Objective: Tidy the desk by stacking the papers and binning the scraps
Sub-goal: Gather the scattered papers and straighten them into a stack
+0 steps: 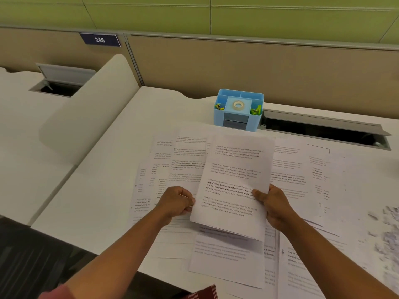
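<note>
**Sheaf of printed pages held over the counter**

The sheaf of printed pages (pixel 234 184) runs long axis 6 to 12 o'clock, top tipped toward 1. Two grips hold it: left hand (pixel 177 201) pinches its left edge, right hand (pixel 273 203) clasps its right. Loose sheets (pixel 293 169) lie fanned on the counter (pixel 103 169); paper scraps (pixel 388 234) at 3 o'clock. One blue organizer (pixel 238 110) at 12.

Two bare forearms reach forward from the bottom of the view, angling in toward each other. The left hand (pixel 176 201) is curled, knuckles up, its fingers pinching the left edge of a small sheaf of papers (pixel 233 186) held just above the desk. The right hand (pixel 273 203) grips the sheaf's right edge, thumb lying on top of the page and fingers tucked beneath, so both hands hold it between them.
</note>
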A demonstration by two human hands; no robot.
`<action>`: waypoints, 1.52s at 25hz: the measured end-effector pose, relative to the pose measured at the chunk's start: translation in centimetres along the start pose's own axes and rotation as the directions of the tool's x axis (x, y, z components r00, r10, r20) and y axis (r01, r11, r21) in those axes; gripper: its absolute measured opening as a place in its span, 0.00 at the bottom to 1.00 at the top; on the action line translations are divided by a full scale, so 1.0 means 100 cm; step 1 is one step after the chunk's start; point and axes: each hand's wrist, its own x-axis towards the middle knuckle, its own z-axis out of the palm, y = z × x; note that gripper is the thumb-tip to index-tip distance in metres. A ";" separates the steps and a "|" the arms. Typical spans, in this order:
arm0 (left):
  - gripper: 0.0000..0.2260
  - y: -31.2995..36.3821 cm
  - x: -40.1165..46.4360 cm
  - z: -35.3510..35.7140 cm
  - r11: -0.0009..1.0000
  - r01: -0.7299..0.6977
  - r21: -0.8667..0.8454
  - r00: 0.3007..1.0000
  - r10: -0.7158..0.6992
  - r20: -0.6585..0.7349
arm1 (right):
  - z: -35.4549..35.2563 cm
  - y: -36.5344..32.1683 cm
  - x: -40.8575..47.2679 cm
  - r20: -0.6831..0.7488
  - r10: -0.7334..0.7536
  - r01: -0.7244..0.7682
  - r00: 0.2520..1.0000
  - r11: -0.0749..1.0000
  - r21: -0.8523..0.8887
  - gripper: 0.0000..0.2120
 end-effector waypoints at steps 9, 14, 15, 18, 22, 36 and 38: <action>0.38 -0.019 0.042 -0.052 0.980 0.134 0.146 0.946 -0.083 -0.312 | 0.066 0.011 0.044 0.032 0.120 -0.119 0.992 0.992 -0.043 0.12; 0.32 -0.021 0.056 -0.062 0.992 0.093 -0.083 0.962 -0.111 -0.250 | 0.086 0.017 0.061 0.062 0.175 -0.173 0.983 0.984 -0.048 0.14; 0.30 -0.020 0.058 -0.063 0.992 0.100 -0.082 0.965 -0.117 -0.234 | 0.085 0.018 0.063 0.075 0.185 -0.182 0.980 0.982 -0.043 0.15; 0.24 -0.019 0.066 -0.069 0.993 0.111 -0.033 0.972 -0.116 -0.205 | 0.077 0.020 0.064 0.103 0.206 -0.207 0.973 0.978 0.004 0.17; 0.07 -0.014 0.076 -0.073 0.995 0.085 -0.052 0.982 -0.093 -0.165 | 0.075 0.020 0.066 0.112 0.205 -0.210 0.972 0.977 0.041 0.17; 0.28 0.044 0.139 -0.077 0.995 -0.044 -0.086 0.991 0.033 -0.127 | 0.070 0.022 0.072 0.128 0.219 -0.241 0.967 0.950 0.199 0.20; 0.23 0.049 0.149 -0.075 0.996 -0.009 -0.093 0.993 -0.002 -0.115 | 0.069 0.022 0.073 0.151 0.218 -0.246 0.964 0.946 0.209 0.20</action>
